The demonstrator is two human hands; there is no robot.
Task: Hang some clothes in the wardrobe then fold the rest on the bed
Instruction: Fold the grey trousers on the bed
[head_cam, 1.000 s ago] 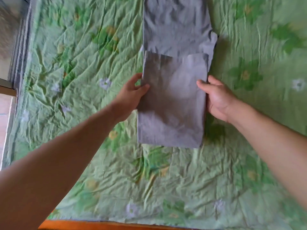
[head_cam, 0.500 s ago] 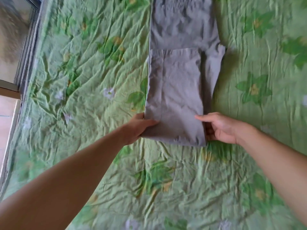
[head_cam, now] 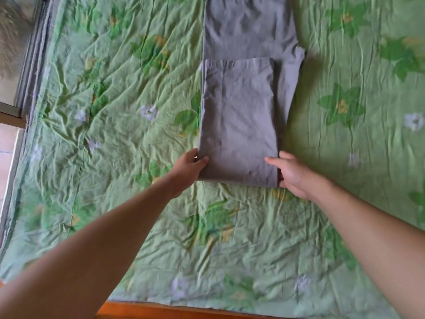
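Note:
Grey trousers lie lengthwise on the bed with the green flowered sheet, their near end folded back over the rest. My left hand grips the folded edge at its near left corner, thumb on top and fingers under the cloth. My right hand holds the near right corner the same way, thumb lying across the top. The far part of the trousers runs out of the top of the view.
A window frame and sill run along the bed's left side. The orange wooden bed edge shows at the bottom. Wrinkled sheet spreads to both sides of the trousers.
Both hands slid from the middle sides of the folded part down to its near corners, where they now grip the fold. The view has shifted slightly.

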